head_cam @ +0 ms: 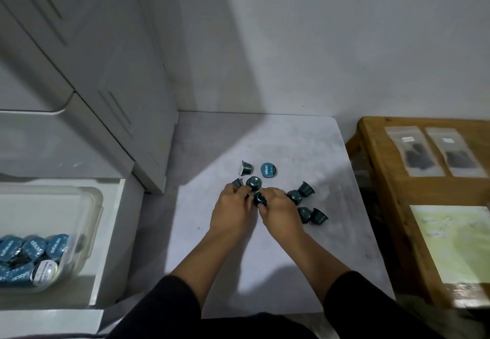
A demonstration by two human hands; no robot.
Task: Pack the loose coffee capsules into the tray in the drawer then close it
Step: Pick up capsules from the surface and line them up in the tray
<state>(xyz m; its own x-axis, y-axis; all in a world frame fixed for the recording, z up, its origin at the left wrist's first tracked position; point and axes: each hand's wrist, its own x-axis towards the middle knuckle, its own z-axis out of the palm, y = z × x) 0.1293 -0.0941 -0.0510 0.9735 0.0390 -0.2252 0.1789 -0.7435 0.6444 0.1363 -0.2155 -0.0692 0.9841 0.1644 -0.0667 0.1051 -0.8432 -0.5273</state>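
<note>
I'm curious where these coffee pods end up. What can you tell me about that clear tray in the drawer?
The tray is a clear plastic tub with rounded corners and a raised rim, sitting inside the open white drawer at the left. Its near end holds a heap of capsules, most showing blue printed lids, one a white lid; the far part shows bare. The picture edge cuts off its left side. Neither hand touches it.

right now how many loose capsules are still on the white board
9 visible: two at the back, lying capsule and lid-up capsule; three among the fingers; two right of them; two nearer. The hands may hide more.
</note>
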